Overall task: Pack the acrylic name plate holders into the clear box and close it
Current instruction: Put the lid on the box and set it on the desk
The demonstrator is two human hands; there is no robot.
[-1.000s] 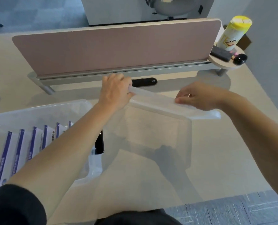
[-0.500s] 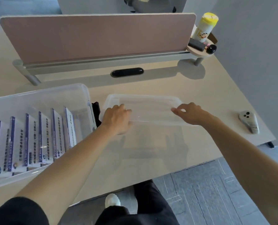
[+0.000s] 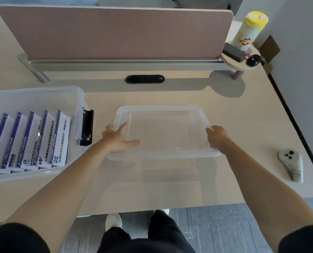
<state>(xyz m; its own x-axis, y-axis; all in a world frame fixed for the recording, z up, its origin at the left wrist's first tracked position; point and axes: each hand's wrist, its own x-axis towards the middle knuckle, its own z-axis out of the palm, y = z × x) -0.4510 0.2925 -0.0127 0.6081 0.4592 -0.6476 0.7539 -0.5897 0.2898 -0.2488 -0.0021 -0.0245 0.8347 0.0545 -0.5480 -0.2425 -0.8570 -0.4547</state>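
Note:
The clear box [image 3: 42,95] stands open at the left of the table, with a black latch [image 3: 86,127] on its right end. Several acrylic name plate holders [image 3: 42,139] with blue-striped inserts stand in a row inside it. The clear lid [image 3: 163,130] is level and just above the table's middle, to the right of the box. My left hand [image 3: 118,140] grips the lid's left edge, thumb on top and fingers spread. My right hand [image 3: 217,136] curls over its right edge.
A pink divider screen [image 3: 115,31] runs along the back, with a black oval cable port [image 3: 144,79] in front of it. A small round shelf [image 3: 241,59] at the back right carries a yellow-capped canister [image 3: 248,31]. A grey controller [image 3: 291,165] lies near the table's right edge.
The lid was held up and tilted near the divider; both hands have brought it down and toward me until it is level over the table, beside the box.

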